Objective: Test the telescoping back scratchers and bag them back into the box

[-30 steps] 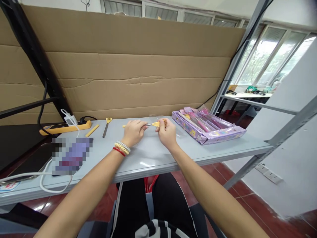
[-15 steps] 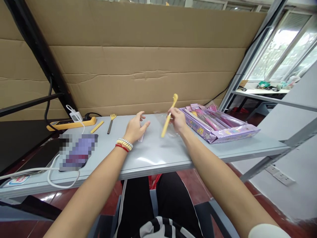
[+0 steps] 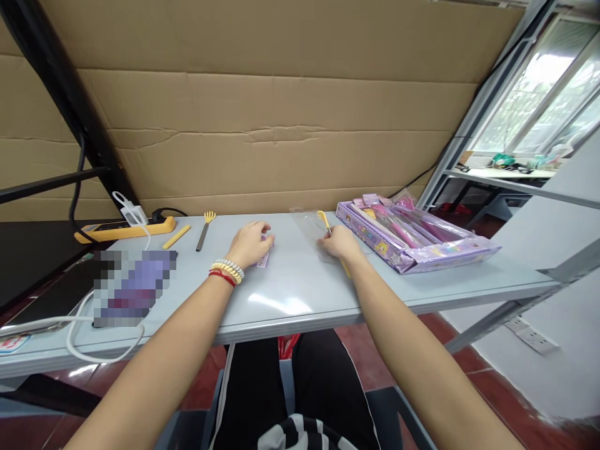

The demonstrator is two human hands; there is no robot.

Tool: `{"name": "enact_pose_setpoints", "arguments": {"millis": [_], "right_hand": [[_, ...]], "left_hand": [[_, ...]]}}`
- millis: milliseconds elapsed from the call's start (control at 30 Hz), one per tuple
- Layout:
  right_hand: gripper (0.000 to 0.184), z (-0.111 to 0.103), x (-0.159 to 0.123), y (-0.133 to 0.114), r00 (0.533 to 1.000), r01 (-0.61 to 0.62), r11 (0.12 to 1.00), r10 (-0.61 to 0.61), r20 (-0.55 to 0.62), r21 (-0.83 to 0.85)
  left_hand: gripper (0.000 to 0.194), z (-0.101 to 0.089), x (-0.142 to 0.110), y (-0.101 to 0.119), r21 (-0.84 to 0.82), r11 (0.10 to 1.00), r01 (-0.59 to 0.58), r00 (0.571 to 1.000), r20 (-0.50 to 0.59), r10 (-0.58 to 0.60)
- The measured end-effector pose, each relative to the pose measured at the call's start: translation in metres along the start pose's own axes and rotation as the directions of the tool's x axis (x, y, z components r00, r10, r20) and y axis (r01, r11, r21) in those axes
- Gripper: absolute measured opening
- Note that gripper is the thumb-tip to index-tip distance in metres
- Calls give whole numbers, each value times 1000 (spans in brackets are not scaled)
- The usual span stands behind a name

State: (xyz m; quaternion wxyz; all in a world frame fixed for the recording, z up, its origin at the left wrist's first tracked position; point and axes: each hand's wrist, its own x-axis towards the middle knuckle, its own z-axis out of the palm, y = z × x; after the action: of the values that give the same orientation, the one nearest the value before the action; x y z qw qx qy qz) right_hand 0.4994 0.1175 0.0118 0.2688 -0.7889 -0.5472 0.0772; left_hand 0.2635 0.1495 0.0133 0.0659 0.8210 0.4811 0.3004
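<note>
My right hand (image 3: pixel 341 242) is closed around a slim yellow back scratcher (image 3: pixel 321 215). Its curved end points away from me, and its tail shows below my palm. Under and beside that hand lies a clear plastic sleeve (image 3: pixel 307 225) on the tabletop. My left hand (image 3: pixel 250 244) rests low over the table with its fingers closed on a small purple card (image 3: pixel 264 259), mostly hidden by the hand. Farther left lie a fork-headed scratcher (image 3: pixel 205 230) with a dark handle and a loose yellow stick (image 3: pixel 177 237).
At right on the grey table (image 3: pixel 285 284) stands an open purple box (image 3: pixel 398 255) of wrapped pink and purple items. A yellow power strip (image 3: pixel 124 230), a white cable (image 3: pixel 70 340) and a blurred-out phone (image 3: pixel 140 287) occupy the left. Cardboard (image 3: pixel 262 162) walls the back.
My right hand has lowered the yellow back scratcher to the tabletop by the plastic sleeve. The fingers of my left hand have closed in on the purple card. The view has shifted slightly.
</note>
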Motion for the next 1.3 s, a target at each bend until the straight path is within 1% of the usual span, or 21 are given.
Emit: {"name": "enact_pose_setpoints", "arguments": {"millis": [67, 200, 300, 400, 467, 533, 567, 633, 700, 733, 800, 833, 900, 933, 967, 1000, 1033, 1100, 1133, 1200, 1300], "right_hand": [[24, 2, 0, 1, 999, -30, 997, 32, 32, -75], [37, 3, 0, 1, 995, -36, 992, 46, 88, -120], [37, 2, 0, -2, 993, -23, 994, 35, 117, -104], [31, -2, -1, -6, 983, -47, 998, 54, 178, -44], [28, -3, -3, -8, 976, -66, 997, 55, 210, 47], [26, -4, -7, -11, 971, -72, 970, 15, 240, 230], [26, -4, -9, -12, 967, -68, 935, -24, 255, 348], [30, -4, -14, -16, 948, -48, 823, -142, 285, 566], [37, -3, -20, -19, 907, -24, 734, -270, 324, 679], [39, -3, -22, -21, 878, -8, 716, -329, 348, 698], [41, -2, -27, -23, 810, 24, 721, -420, 409, 693], [42, -2, -28, -24, 778, 40, 730, -451, 437, 683], [43, -1, -30, -25, 718, 60, 741, -498, 487, 669], [43, -1, -30, -24, 698, 61, 740, -512, 501, 670], [42, -1, -29, -24, 689, 57, 735, -519, 506, 676], [41, -1, -29, -24, 695, 49, 727, -518, 499, 685], [40, -1, -28, -23, 713, 40, 714, -510, 481, 699], [39, -1, -27, -23, 776, 27, 672, -480, 408, 740], [40, -1, -26, -23, 808, 24, 645, -463, 365, 764], [41, -1, -24, -24, 857, 18, 584, -427, 289, 812], [45, 0, -22, -24, 904, 5, 497, -374, 209, 868]], "left_hand": [[29, 0, 1, 0, 0, 1000, 7, 1000, -8, -7], [28, 2, 1, -1, 5, 1000, -7, 1000, -5, 7], [27, 3, 2, -1, 17, 1000, -17, 1000, 0, 17], [27, 3, 2, -1, 17, 1000, -20, 1000, 8, 19], [26, 3, 2, 0, 6, 1000, -16, 1000, 9, 16], [27, 3, 1, 0, -24, 1000, -1, 1000, 3, 1], [29, 3, 1, 0, -57, 998, 14, 1000, 0, -14], [34, 3, 2, 2, -175, 982, 65, 998, -7, -67], [42, 3, 2, 5, -367, 920, 135, 989, -2, -146], [45, 2, 3, 7, -479, 861, 173, 982, 12, -190], [47, 0, 4, 11, -680, 693, 240, 961, 63, -271], [46, -1, 5, 13, -753, 604, 263, 949, 90, -301], [37, -3, 6, 14, -838, 470, 279, 933, 120, -339], [30, -4, 6, 14, -857, 435, 277, 928, 122, -351], [23, -5, 6, 13, -867, 416, 276, 926, 123, -356], [19, -6, 6, 12, -873, 403, 275, 927, 129, -353], [17, -8, 5, 12, -875, 393, 283, 931, 152, -331], [18, -11, 3, 12, -859, 395, 327, 939, 246, -241], [18, -12, 1, 13, -839, 411, 356, 934, 308, -180], [20, -15, -4, 17, -783, 476, 399, 904, 422, -63], [21, -16, -9, 22, -716, 574, 397, 845, 529, 75]]}}
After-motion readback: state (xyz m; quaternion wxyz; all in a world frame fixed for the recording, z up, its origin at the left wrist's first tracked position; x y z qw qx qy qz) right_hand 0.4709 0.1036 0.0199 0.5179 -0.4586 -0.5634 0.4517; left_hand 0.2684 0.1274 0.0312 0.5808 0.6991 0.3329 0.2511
